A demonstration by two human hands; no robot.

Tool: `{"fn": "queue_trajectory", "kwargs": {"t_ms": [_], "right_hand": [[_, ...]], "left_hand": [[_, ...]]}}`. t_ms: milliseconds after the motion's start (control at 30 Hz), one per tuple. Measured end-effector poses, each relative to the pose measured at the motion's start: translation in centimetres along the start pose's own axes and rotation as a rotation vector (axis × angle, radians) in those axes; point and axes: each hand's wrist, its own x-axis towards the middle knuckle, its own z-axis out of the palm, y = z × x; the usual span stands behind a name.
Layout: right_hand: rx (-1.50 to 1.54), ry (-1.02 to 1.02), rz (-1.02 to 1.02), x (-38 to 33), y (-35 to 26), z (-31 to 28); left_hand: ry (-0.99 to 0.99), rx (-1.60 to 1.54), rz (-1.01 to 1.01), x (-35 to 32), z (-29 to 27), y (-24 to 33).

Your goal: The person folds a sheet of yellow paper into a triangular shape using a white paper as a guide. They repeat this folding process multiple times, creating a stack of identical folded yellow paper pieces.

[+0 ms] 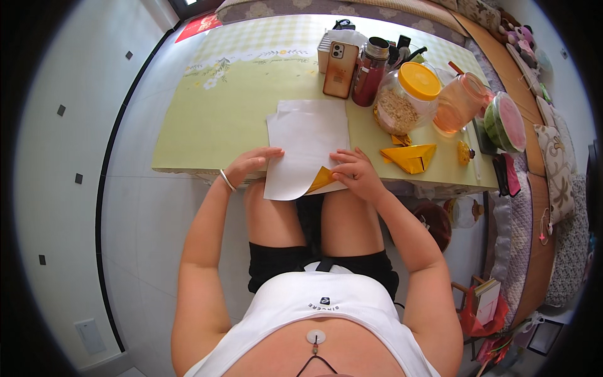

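Two bare hands rest at the near edge of a pale yellow-green table [207, 125], seen from above by a seated person. The left hand [250, 164], with a silver bangle [227, 180] at the wrist, lies flat with fingers spread on the left edge of a white sheet of paper [304, 147]. The right hand [353, 173] has its fingers curled, pressing down on the sheet's near right corner, which is folded to show a yellow underside [321, 178]. The sheet's long axis runs near to far, its near end hanging over the table edge above the knees; more white sheets [308, 105] lie under it at the far end. To the right lies a folded yellow paper shape [409, 156], pointing left. Farther back stand a clear jar with a yellow lid [408, 97] holding pale grain, a dark red bottle [369, 72] with a metal cap, a phone [340, 69] in an orange case leaning upright, and a pink transparent jug [460, 102]. At the far right is a lidded bowl of red watermelon [505, 121]. A red flat package [198, 26] lies on the floor beyond the far left corner.
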Motion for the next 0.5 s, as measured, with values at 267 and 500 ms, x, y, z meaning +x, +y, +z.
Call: {"fn": "queue_trajectory", "kwargs": {"t_ms": [267, 500], "right_hand": [[0.502, 0.218, 0.244, 0.1, 1.9, 0.8], [-0.331, -0.072, -0.134, -1.7, -2.6, -1.3]], "left_hand": [[0.024, 0.452, 0.112, 0.0, 0.7, 1.0], [0.028, 0.61, 0.153, -0.3, 1.0, 0.7]]}}
